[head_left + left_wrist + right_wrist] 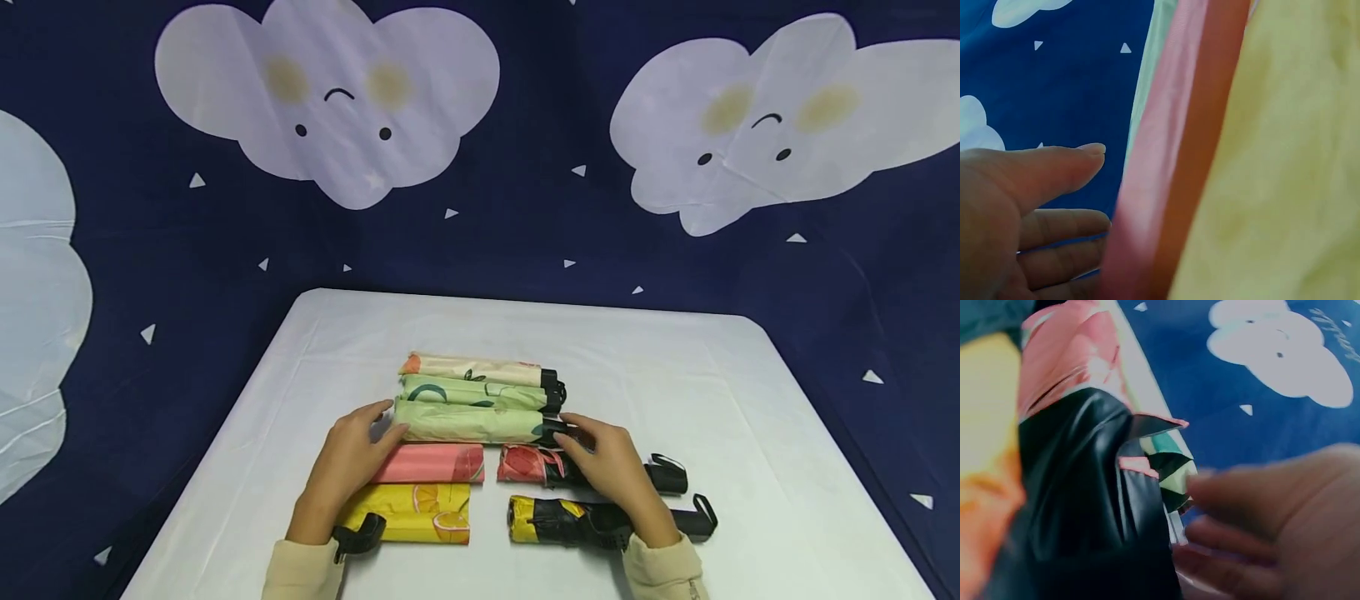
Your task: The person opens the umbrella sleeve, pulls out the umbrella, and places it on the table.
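Three folded umbrellas lie stacked one behind another in the middle of the table: a cream one (480,368) at the back, a patterned green one (472,393), and a pale green one (468,422) in front. My left hand (352,450) is at the pale green umbrella's left end, thumb and fingers spread. In the left wrist view its thumb and fingers look straight. Beside the black right end of the same umbrella is my right hand (607,458), with thumb and forefinger apart and fingers slightly bent. Whether the fingertips touch the umbrella is unclear.
Nearer on the left lie a pink folded umbrella (435,463) and a yellow one (423,500), under the left forearm. On the right are a red-and-black umbrella (525,464) and a yellow-and-black one (551,521). A dark blue cloud-print cloth (525,233) hangs behind the white table (660,358).
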The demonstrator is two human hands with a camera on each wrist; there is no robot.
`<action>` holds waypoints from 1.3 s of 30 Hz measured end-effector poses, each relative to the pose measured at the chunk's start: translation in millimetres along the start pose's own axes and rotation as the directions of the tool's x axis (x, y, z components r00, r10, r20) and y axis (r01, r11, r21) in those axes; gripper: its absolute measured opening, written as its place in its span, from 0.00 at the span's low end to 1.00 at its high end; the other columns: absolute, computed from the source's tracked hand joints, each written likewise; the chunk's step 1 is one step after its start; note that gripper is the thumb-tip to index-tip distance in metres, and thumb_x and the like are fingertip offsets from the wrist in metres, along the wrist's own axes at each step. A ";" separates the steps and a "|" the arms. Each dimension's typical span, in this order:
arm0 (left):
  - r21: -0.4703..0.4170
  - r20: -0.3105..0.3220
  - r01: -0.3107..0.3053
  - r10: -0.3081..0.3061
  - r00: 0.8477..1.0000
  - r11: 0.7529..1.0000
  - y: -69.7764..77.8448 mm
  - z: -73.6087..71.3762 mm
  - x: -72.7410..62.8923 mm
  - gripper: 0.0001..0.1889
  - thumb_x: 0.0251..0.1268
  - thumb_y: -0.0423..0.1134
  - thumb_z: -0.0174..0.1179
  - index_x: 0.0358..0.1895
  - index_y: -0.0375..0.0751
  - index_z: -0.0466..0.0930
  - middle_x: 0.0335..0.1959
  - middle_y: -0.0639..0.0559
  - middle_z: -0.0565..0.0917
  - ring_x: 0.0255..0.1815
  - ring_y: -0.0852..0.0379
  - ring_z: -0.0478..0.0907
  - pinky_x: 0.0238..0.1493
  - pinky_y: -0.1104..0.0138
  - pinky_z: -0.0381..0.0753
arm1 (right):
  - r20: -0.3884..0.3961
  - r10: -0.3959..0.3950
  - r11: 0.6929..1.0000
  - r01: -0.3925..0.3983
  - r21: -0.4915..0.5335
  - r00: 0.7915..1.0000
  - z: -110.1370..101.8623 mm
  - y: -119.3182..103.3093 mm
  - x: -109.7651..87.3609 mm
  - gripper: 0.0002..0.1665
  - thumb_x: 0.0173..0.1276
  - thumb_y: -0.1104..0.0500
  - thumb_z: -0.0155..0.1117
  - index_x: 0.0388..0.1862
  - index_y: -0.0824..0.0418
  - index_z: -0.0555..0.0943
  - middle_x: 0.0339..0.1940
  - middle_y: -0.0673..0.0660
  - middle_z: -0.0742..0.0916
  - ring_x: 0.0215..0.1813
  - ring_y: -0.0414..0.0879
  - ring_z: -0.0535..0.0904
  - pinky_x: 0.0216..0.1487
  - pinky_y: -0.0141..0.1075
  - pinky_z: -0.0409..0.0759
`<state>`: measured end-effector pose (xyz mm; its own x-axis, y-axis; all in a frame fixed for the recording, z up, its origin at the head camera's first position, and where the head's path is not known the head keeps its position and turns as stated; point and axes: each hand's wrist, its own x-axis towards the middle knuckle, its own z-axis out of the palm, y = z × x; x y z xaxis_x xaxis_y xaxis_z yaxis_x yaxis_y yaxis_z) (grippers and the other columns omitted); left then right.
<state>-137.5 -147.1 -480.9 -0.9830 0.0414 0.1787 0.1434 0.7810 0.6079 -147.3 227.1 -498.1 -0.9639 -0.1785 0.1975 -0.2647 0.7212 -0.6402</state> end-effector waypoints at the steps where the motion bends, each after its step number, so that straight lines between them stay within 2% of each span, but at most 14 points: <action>1: -0.008 0.005 0.006 -0.006 1.000 1.000 -0.7 1.5 0.3 0.26 0.67 0.47 0.69 0.63 0.34 0.81 0.56 0.37 0.85 0.61 0.37 0.79 0.64 0.43 0.75 | -0.009 0.009 1.000 -0.009 0.003 1.000 1.5 2.3 -0.4 0.22 0.70 0.52 0.72 0.59 0.61 0.85 0.48 0.58 0.90 0.52 0.55 0.87 0.54 0.54 0.83; 5: -0.028 0.019 0.001 0.000 1.000 1.000 -3.1 6.8 2.5 0.26 0.66 0.45 0.71 0.62 0.35 0.81 0.50 0.41 0.88 0.56 0.40 0.82 0.61 0.45 0.78 | -0.017 0.051 0.999 -0.051 -0.014 0.999 6.2 9.4 0.0 0.23 0.69 0.52 0.73 0.59 0.61 0.86 0.50 0.60 0.90 0.55 0.57 0.86 0.56 0.55 0.82; 8: -0.027 0.016 -0.019 0.020 1.000 0.999 -3.6 10.1 6.1 0.27 0.65 0.45 0.72 0.63 0.34 0.81 0.48 0.41 0.88 0.53 0.42 0.84 0.59 0.46 0.80 | -0.027 0.070 0.997 -0.071 -0.034 0.997 8.2 11.5 2.1 0.23 0.69 0.53 0.73 0.59 0.61 0.86 0.51 0.61 0.90 0.56 0.59 0.85 0.56 0.56 0.82; 13: -0.029 0.008 -0.024 0.024 1.000 0.999 -1.1 11.2 10.1 0.29 0.64 0.43 0.73 0.65 0.33 0.79 0.50 0.38 0.88 0.52 0.42 0.85 0.55 0.46 0.82 | -0.035 0.068 0.995 -0.070 -0.065 0.997 9.0 9.8 4.5 0.23 0.69 0.54 0.73 0.59 0.63 0.86 0.50 0.63 0.90 0.54 0.60 0.86 0.55 0.56 0.82; 22: -0.030 0.023 -0.009 0.009 1.000 1.000 0.7 13.6 13.1 0.31 0.64 0.42 0.73 0.68 0.35 0.76 0.52 0.38 0.87 0.54 0.40 0.84 0.56 0.45 0.81 | -0.044 0.066 0.996 -0.068 -0.059 0.997 8.9 10.0 3.7 0.23 0.68 0.55 0.74 0.59 0.63 0.86 0.50 0.62 0.90 0.54 0.59 0.86 0.54 0.56 0.83; 29: -0.038 0.046 0.022 -0.021 0.999 0.999 -1.2 15.6 13.6 0.33 0.64 0.43 0.72 0.70 0.34 0.75 0.54 0.36 0.86 0.54 0.40 0.83 0.57 0.45 0.80 | -0.047 0.065 0.996 -0.067 -0.057 0.997 10.7 11.1 4.6 0.22 0.68 0.56 0.74 0.59 0.63 0.86 0.50 0.62 0.90 0.54 0.58 0.86 0.54 0.55 0.83; 39: -0.072 0.065 0.017 -0.012 0.998 0.997 -5.1 18.7 14.6 0.36 0.64 0.43 0.73 0.72 0.34 0.71 0.57 0.35 0.84 0.55 0.41 0.83 0.57 0.46 0.80 | -0.042 0.079 0.996 -0.081 -0.048 0.996 9.6 10.4 3.7 0.21 0.70 0.56 0.72 0.59 0.61 0.86 0.50 0.61 0.90 0.54 0.58 0.86 0.54 0.56 0.83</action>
<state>-154.7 -138.8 -495.8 -0.9900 0.0726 0.1208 0.1350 0.7347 0.6648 -153.9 227.5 -511.2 -0.9798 -0.0921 0.1773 -0.1837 0.7644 -0.6180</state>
